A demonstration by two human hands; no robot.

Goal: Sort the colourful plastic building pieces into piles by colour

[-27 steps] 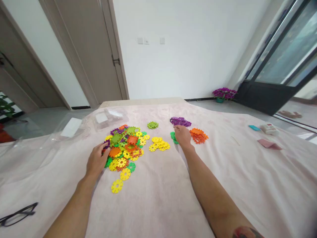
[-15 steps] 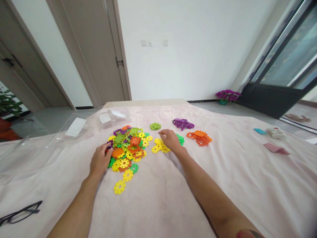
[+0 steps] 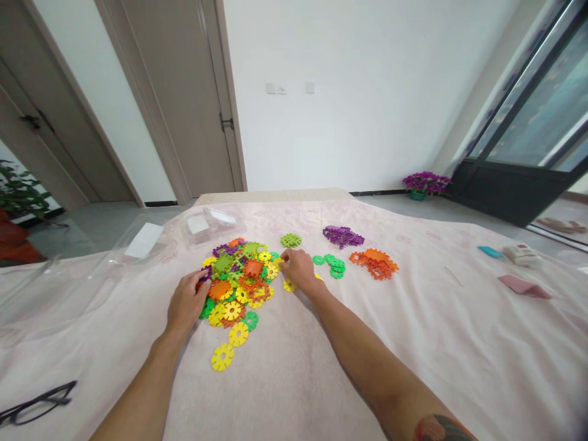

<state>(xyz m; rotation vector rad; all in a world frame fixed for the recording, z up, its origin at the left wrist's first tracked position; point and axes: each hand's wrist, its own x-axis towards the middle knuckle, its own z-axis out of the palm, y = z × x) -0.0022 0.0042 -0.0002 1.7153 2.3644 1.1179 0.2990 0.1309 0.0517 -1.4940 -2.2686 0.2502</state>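
A mixed heap of flat plastic snowflake pieces (image 3: 236, 278) in yellow, orange, green and purple lies on the pale pink cloth (image 3: 413, 343). My left hand (image 3: 186, 303) rests at the heap's left edge, fingers curled on pieces there. My right hand (image 3: 297, 269) lies over the small yellow group (image 3: 289, 285) just right of the heap, fingers curled toward the heap's edge. Sorted groups lie beyond: light green (image 3: 291, 240), purple (image 3: 342, 236), dark green (image 3: 331, 264) and orange (image 3: 374, 263).
Clear plastic bags (image 3: 151, 242) lie at the far left of the cloth. Black glasses (image 3: 34, 404) sit near the front left corner. A teal item (image 3: 489, 251), a small box (image 3: 521, 254) and a pink item (image 3: 523, 285) are at the right. Doors and a potted purple plant (image 3: 425, 184) stand behind.
My right hand has moved left from the dark green group, across the yellow group, to the heap's right edge. My left hand has stayed at the heap's left side.
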